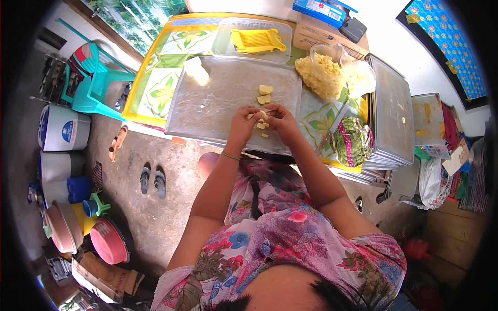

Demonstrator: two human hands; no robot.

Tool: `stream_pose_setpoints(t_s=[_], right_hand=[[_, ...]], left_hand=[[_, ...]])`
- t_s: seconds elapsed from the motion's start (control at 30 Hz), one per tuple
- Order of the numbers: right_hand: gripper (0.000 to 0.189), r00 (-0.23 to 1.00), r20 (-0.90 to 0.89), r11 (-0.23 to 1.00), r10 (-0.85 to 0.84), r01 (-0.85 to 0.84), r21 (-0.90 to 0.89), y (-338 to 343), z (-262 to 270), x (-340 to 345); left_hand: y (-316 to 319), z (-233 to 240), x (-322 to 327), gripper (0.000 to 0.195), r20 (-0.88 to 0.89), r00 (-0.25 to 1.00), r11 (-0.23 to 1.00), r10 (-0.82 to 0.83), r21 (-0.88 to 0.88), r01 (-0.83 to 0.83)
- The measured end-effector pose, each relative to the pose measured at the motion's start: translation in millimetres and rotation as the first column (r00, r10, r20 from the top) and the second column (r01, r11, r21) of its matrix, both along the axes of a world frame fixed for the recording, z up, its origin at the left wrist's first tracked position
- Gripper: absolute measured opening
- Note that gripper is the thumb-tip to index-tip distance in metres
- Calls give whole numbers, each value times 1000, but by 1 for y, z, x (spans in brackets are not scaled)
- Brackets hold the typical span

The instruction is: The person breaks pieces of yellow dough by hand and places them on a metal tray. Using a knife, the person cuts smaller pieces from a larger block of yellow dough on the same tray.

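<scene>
The fingertips of my left hand (247, 121) and my right hand (281, 119) meet over the front of a metal tray (218, 105). Pinched between them is a small pale yellow piece (263, 114), perhaps dough, mostly hidden by the fingers. Just beyond lie two larger yellow pieces, a block (265, 90) and a notched one (263, 100). Small bits, among them a thin slice (265, 135), lie on the tray below my hands. A yellow ridged plastic board (258, 41) rests in a clear plastic tray (221, 46) at the back. A white block (196, 71) sits at the tray's far left corner.
Right of the tray are a plastic bag of yellow pieces (323, 74), a knife (337, 121) and a patterned cloth bundle (352, 142). Stacked metal trays (393, 112) stand farther right. A teal plastic chair (91, 91) is at left; slippers (159, 182) lie on the floor.
</scene>
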State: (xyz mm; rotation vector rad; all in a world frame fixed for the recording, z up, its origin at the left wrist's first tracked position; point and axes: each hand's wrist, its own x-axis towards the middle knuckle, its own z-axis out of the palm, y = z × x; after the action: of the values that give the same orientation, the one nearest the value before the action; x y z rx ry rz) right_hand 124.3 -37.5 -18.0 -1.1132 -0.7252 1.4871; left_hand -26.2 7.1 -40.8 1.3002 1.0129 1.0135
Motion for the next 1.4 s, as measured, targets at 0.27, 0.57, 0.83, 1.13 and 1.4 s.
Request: stream_pose_setpoints(t_s=[0.27, 0.57, 0.83, 1.13, 1.4], right_hand=[[21, 996, -85, 997, -24, 18, -78, 4, -5, 8], [24, 286, 935, 892, -210, -336, 303, -1, -1, -8], [23, 395, 859, 890, -325, -179, 420, 1, 3, -13], [13, 971, -91, 973, 222, -227, -48, 1, 16, -7], [14, 992, -41, 992, 118, -120, -49, 6, 6, -3]], left_hand=[[2, 5, -4, 18, -169, 985, 981, -28, 183, 60], [-6, 3, -24, 20, -377, 894, 941, 242, 315, -122], [-25, 14, -19, 26, -33, 996, 996, 89, 25, -88], [-27, 39, -19, 24, 129, 989, 994, -70, -74, 80], [-21, 27, -20, 22, -77, 997, 1000, -2, 5, 2]])
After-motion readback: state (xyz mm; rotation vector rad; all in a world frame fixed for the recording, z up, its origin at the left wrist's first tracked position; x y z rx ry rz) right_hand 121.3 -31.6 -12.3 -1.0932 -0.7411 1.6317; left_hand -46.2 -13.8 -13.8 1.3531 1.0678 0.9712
